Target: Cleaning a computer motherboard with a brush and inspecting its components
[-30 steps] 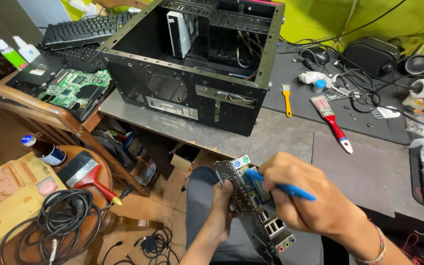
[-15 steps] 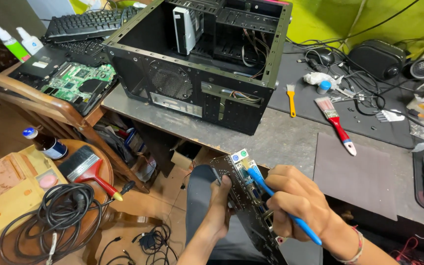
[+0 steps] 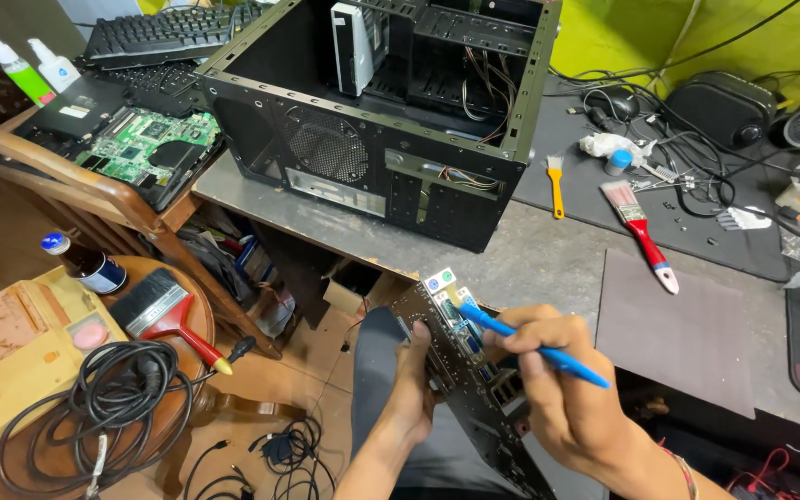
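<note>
My left hand (image 3: 411, 389) clamps a dark motherboard (image 3: 460, 370) on edge over my lap, its coloured ports upward; my right hand (image 3: 557, 389) pinches a blue brush (image 3: 530, 344) against them. Beyond, an open black computer case (image 3: 391, 111) sits on the workbench (image 3: 548, 259).

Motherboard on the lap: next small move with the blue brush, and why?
Probably a short stroke of the blue brush further along the port row. The right hand holds it like a pen with its tip on the upper rear ports, while the left hand steadies the motherboard on edge. The ports lower down look not yet reached.
</note>
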